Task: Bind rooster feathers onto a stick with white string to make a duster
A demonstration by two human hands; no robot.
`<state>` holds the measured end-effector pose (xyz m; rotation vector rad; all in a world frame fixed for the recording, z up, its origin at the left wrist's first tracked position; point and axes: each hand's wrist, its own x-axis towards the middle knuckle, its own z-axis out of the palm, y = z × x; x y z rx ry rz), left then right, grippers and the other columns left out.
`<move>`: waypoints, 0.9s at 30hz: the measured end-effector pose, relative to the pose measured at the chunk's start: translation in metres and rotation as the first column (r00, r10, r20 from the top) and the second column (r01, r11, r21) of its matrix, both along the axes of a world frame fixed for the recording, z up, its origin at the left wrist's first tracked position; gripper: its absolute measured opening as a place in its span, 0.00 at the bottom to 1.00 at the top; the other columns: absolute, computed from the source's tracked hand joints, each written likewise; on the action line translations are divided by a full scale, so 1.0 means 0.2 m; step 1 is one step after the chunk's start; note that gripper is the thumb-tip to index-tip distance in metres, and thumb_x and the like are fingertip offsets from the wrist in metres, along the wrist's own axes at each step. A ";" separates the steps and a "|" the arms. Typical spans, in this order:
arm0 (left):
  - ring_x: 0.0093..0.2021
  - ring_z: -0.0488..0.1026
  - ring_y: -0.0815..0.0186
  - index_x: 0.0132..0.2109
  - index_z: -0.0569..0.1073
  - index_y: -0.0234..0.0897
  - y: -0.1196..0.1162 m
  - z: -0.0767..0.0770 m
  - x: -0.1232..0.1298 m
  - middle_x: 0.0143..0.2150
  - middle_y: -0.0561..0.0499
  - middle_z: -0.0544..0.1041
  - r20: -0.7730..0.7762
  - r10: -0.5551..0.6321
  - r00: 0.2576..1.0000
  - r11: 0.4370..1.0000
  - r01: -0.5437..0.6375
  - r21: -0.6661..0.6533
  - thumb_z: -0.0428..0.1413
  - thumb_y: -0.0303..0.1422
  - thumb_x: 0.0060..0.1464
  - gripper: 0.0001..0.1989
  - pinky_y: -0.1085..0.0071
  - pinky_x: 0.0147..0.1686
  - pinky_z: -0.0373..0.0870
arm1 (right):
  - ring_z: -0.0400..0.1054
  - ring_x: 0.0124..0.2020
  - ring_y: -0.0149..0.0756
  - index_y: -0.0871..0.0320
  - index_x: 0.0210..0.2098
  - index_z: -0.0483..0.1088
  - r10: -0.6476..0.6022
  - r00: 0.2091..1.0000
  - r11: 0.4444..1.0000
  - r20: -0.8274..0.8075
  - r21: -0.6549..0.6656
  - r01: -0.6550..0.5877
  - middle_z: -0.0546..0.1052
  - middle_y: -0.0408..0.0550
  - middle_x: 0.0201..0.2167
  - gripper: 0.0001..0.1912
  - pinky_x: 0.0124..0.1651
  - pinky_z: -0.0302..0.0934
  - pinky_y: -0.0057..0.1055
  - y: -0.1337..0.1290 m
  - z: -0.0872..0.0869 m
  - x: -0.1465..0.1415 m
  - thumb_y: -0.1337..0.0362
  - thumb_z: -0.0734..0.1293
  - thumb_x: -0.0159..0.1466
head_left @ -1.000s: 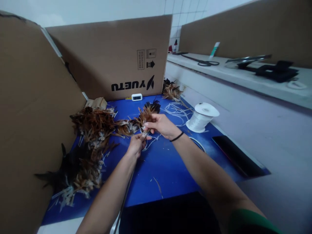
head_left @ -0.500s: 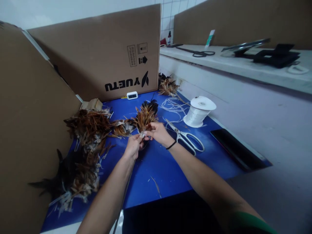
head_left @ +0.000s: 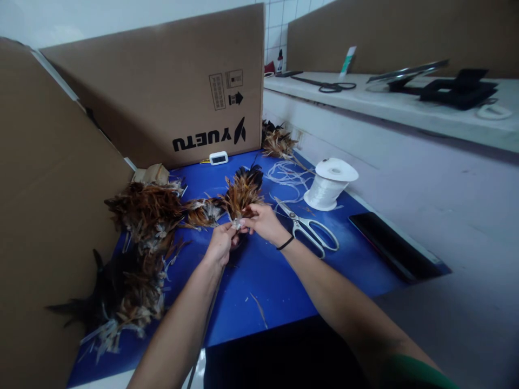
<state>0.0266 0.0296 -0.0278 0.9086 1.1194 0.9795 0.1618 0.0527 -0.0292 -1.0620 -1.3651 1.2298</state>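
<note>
- Feather bundle (head_left: 240,195): left of the scissors (head_left: 298,220), above the blue surface (head_left: 284,294).
- Left hand (head_left: 220,244), right hand (head_left: 263,222): both pinching the bundle's pale base.
- White spool (head_left: 325,190): just behind the scissors.
- Black slab (head_left: 393,244): right of the scissors.

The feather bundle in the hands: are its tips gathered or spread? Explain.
Spread: the feather bundle fans out from a narrow base pinched by left hand and right hand.

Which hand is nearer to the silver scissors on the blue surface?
Right. The right hand is close beside the silver scissors, on their left; the left hand is farther left, past the right hand.
</note>
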 end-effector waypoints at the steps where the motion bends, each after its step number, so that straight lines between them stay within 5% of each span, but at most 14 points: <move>1: 0.13 0.48 0.79 0.29 0.73 0.30 0.00 0.00 0.00 0.12 0.58 0.60 0.001 -0.001 1.000 1.000 0.001 0.001 0.59 0.38 0.43 0.13 0.78 0.16 0.41 | 0.66 0.17 0.28 0.61 0.28 0.67 0.008 1.000 1.000 -0.004 -0.006 -0.008 0.72 0.39 0.18 0.07 0.16 0.59 0.21 0.00 0.00 0.00 0.68 0.68 0.49; 19: 0.12 0.51 0.77 0.25 0.68 0.32 0.01 -0.01 0.02 0.11 0.58 0.59 -0.061 0.083 0.995 0.994 -0.078 0.083 0.56 0.38 0.44 0.11 0.77 0.15 0.41 | 0.68 0.18 0.31 0.59 0.29 0.66 -0.110 0.994 0.993 0.016 0.036 0.110 0.72 0.40 0.19 0.08 0.18 0.63 0.25 0.00 -0.05 -0.06 0.67 0.68 0.49; 27: 0.13 0.50 0.79 0.27 0.67 0.33 -0.01 -0.01 0.02 0.13 0.61 0.58 -0.117 0.038 0.992 0.986 -0.018 0.165 0.59 0.45 0.42 0.18 0.78 0.15 0.41 | 0.66 0.16 0.30 0.58 0.27 0.66 -0.178 0.983 0.984 0.044 0.012 0.178 0.72 0.40 0.19 0.08 0.17 0.62 0.26 0.00 -0.04 -0.08 0.67 0.68 0.48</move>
